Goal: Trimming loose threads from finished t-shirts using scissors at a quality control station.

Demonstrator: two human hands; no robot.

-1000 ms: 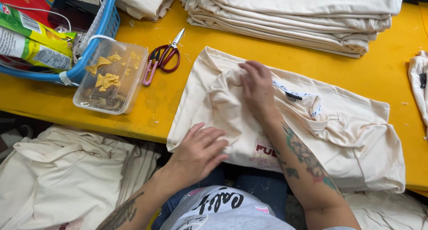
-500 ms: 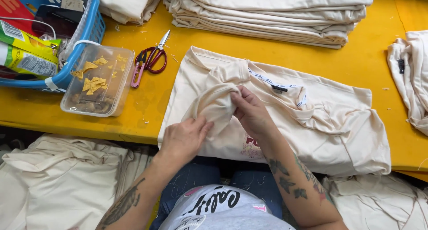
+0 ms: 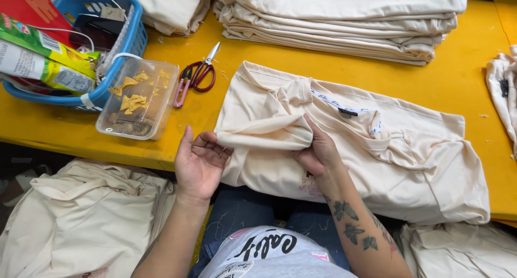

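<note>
Two bare hands work at the near edge of a yellow table (image 3: 474,84), seen from above. At the upper left of the frame a blue basket (image 3: 121,51) holds green snack packets (image 3: 48,60) and a dark device. Just right of it stands a clear plastic tub (image 3: 137,97) with yellow scraps inside, and beside that lie red-handled scissors (image 3: 196,76).

At lower left, a heap of cream cloth (image 3: 81,224) sits below the table edge. The left hand (image 3: 199,162) is open, palm up, fingers spread, holding nothing; its fingertips lie just beside the left edge of a cream shirt (image 3: 420,170) spread across the centre of the table. Half a second ago this hand was closed on a bunched part of the cloth; now it has let go and drawn back toward the table edge.

The right hand (image 3: 320,151), on a tattooed forearm, is closed on a folded-over sleeve of the shirt, thumb on top and fingers under the fold. That bunch was rounded and lifted a moment ago; now it is drawn out flatter toward the left. The shirt's position on the table has hardly changed, collar label facing up.

Along the top of the frame runs a stack of folded cream shirts (image 3: 344,19). At the far right edge another cream garment (image 3: 503,95) lies partly out of view.
</note>
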